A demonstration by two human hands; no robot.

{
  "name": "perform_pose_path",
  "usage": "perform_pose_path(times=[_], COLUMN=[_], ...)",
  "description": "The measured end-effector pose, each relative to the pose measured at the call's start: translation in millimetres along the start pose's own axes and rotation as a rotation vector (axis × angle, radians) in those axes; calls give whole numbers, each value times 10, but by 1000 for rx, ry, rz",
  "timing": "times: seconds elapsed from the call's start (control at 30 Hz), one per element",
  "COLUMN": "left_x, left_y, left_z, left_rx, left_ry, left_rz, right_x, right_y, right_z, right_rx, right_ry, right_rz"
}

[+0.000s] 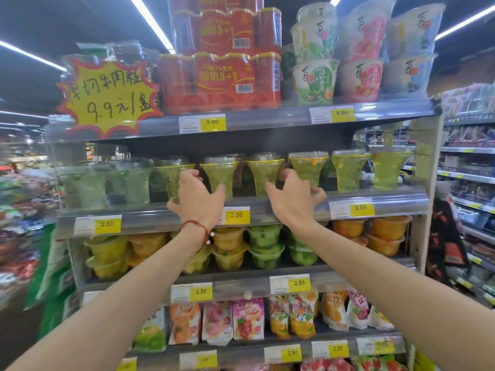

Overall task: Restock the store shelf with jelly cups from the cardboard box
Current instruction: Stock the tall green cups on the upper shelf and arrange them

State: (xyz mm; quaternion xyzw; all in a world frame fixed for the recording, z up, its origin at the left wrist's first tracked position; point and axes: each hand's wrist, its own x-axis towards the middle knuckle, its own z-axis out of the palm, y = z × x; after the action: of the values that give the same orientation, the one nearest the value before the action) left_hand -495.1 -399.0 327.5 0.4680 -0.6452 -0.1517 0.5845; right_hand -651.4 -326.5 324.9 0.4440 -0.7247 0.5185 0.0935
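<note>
1. Jelly cups (219, 175) stand in a row on the middle shelf (150, 218). Your left hand (197, 195) and right hand (294, 198) reach in among them, fingers curled, thumbs spread toward the two centre cups. I cannot tell whether either hand grips a cup.
2. Set each cup upright, just behind the front lip.
3. Nudge gently, because the narrow bases probably tip easily.
4. You cannot see the cardboard box from here.

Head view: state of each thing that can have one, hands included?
Green jelly cups, upright, lidded, in a row on the shelf.
Left hand, open, spread between two cups, gripping neither.
Right hand, loosely curled, thumb against a cup, holding nothing.
Cardboard box, not in view.
</note>
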Motion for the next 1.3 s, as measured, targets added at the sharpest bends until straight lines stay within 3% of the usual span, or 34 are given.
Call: perform_pose_path(times=[0.17,0.3,0.77,1.3], left_x=[72,84,118,55], left_y=[23,-1,-159,-187], left_z=[33,69,245,194], left_rx=[250,340,345,247], left_ry=[-175,-171,6,-21], left_rz=[-14,34,140,162], right_x=[91,127,106,66], right_y=[-43,-13,41,54], right_z=[145,204,275,278], right_rx=[-103,-137,-136,-154], right_ry=[-27,10,72,100], right_rz=[27,-6,-53,-68])
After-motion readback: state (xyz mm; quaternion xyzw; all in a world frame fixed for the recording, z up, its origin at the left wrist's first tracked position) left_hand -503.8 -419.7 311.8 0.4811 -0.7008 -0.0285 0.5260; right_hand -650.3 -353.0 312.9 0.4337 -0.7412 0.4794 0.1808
